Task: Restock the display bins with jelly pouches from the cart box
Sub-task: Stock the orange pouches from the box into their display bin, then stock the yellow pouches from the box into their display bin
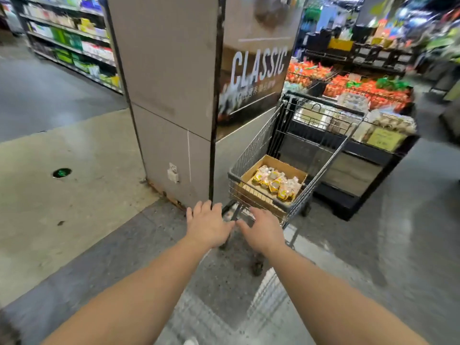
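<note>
Both the left hand (207, 224) and right hand (263, 226) reached out, fingers relaxed and holding nothing. The jelly pouches (276, 182) lay in the box (251, 192) in the cart (293, 155); scooping several together would probably serve best.

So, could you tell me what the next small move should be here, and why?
Probably bring both hands forward to the cart. The left hand and right hand are open and empty, just short of it, and the jelly pouches lie in the box inside it.
</note>
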